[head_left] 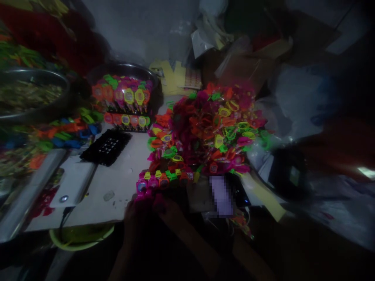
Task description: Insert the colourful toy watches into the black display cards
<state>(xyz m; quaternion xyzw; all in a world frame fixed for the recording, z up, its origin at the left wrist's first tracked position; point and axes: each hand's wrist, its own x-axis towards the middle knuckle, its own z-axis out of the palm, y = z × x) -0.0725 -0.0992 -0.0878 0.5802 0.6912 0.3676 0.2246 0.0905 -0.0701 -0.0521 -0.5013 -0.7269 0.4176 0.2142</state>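
The picture is dark and blurred. My left hand [133, 212] and my right hand [168, 212] are close together at the table's front edge. Both look closed on pink plastic, apparently a toy watch [145, 201]; the fingers show only faintly. Just beyond them stands a row of toy watches [164, 180] in pink, orange, green and yellow. Behind that row a large heap of loose toy watches [219, 121] covers the table [117, 187].
At left lie a black slotted tray [107, 147] and a white box-shaped device [74, 179] with a cable. Metal bowls [38, 72] stand farther back. Filled display racks [125, 119] stand upright. A phone-like object [222, 195] lies right of my hands. A green basin [82, 238] sits below.
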